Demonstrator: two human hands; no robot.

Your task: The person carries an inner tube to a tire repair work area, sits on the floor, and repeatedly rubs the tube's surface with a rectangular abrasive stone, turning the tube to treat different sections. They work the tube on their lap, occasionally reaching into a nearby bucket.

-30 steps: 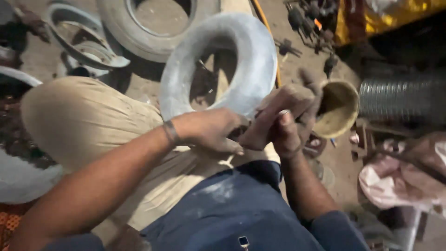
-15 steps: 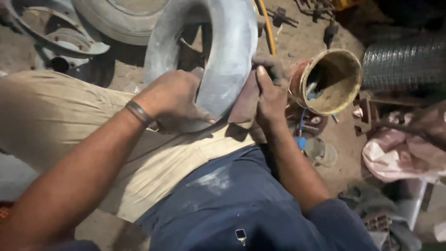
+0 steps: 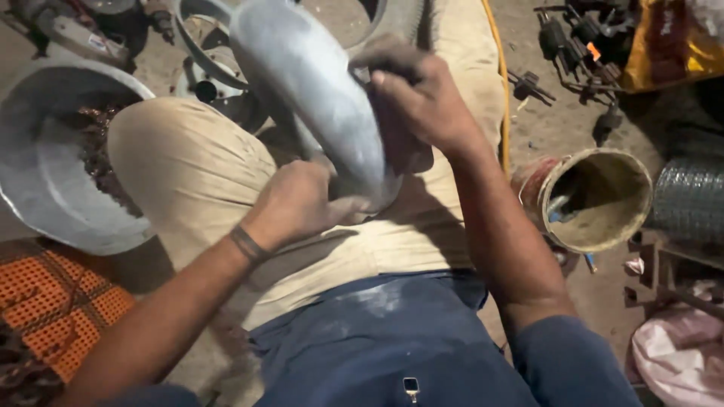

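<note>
The left hand point(image 3: 298, 203) is curled shut around the lower end of a grey rubber inner tube point(image 3: 317, 98), thumb pressed against its side, holding it down on the lap of beige trousers point(image 3: 196, 173). The right hand point(image 3: 422, 94) grips the tube's upper right flank with fingers bent over a dark scrap; what that scrap is cannot be told. Beside the left knee lies a grey metal basin point(image 3: 53, 173); right of the right forearm stands an open can point(image 3: 596, 200).
</note>
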